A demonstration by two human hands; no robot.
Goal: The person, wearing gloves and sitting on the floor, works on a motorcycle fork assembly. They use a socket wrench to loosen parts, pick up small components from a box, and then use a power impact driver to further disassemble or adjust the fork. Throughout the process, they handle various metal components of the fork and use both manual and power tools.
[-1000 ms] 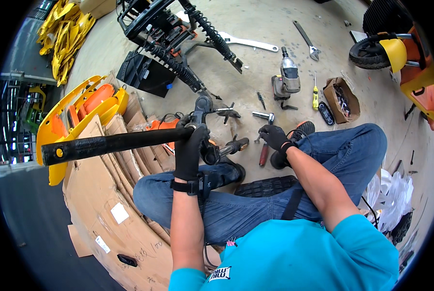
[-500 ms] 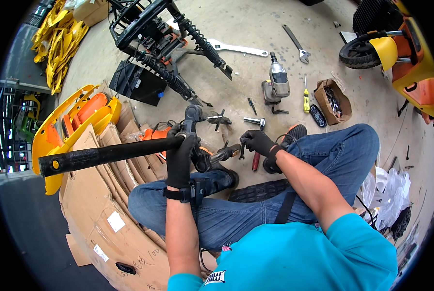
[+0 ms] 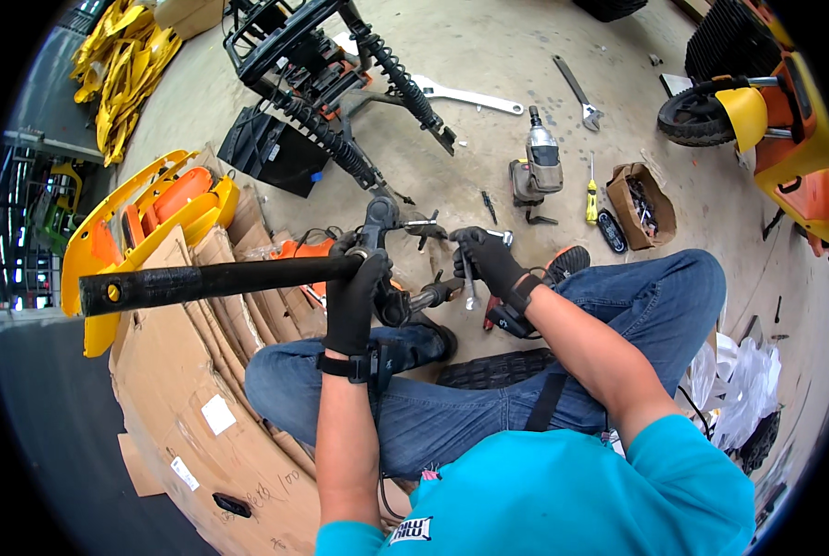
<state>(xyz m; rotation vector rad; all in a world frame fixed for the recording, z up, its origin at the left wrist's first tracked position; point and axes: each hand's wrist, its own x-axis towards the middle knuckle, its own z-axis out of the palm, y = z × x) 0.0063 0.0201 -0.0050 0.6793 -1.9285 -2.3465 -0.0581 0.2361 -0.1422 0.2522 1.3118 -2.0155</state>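
My left hand [image 3: 350,301], in a black glove, is wrapped round a black metal tube [image 3: 206,281] near its inner end. The tube points out to the left, beside a dark jointed bracket [image 3: 378,225]. A silver pin [image 3: 418,223] sticks out of the bracket to the right. My right hand [image 3: 491,259], also gloved, is closed on a slim silver wrench [image 3: 470,289] whose lower end hangs below the fingers. Beneath the left hand, a dark metal joint [image 3: 422,298] reaches toward the right hand. Behind the right hand lies a red-handled ratchet [image 3: 491,310], partly hidden.
On the floor ahead are a cordless impact wrench [image 3: 537,165], adjustable wrenches [image 3: 578,93], a yellow screwdriver [image 3: 591,190] and a carton of hardware [image 3: 641,206]. A black vehicle frame [image 3: 331,102] stands ahead left. Flattened cardboard [image 3: 174,389] and yellow panels [image 3: 146,241] lie left.
My right hand has moved slightly up, and the wrench in it has turned, showing more of its silver length. My left hand still grips the tube; the whole view has shifted a little.
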